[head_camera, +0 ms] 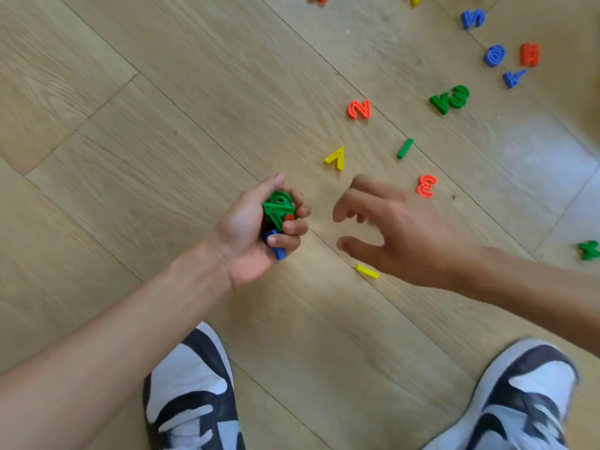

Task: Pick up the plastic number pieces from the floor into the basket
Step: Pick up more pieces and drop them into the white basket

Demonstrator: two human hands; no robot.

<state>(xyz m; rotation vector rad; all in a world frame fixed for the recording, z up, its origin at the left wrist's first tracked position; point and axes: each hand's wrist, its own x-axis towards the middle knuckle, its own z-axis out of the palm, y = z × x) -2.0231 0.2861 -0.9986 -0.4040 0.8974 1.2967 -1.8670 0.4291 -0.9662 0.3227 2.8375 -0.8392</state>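
Note:
My left hand (256, 232) is shut on a handful of plastic number pieces (278, 211): green ones on top, a blue one at the bottom, a bit of red between. To its right my right hand (389, 228) hovers empty, its fingers spread and slightly blurred. A yellow bar piece (367, 271) lies on the floor just under that hand's thumb. Further off lie a yellow 7 (336, 157), an orange 3 (426, 186), a green bar (405, 148) and an orange 2 (358, 109). No basket is in view.
More pieces are scattered at the upper right: green ones (449, 99), blue ones (494, 55), an orange one (530, 54), and a green piece (588, 250) at the right edge. My two black-and-white shoes (191, 391) (526, 397) stand on the wood floor below.

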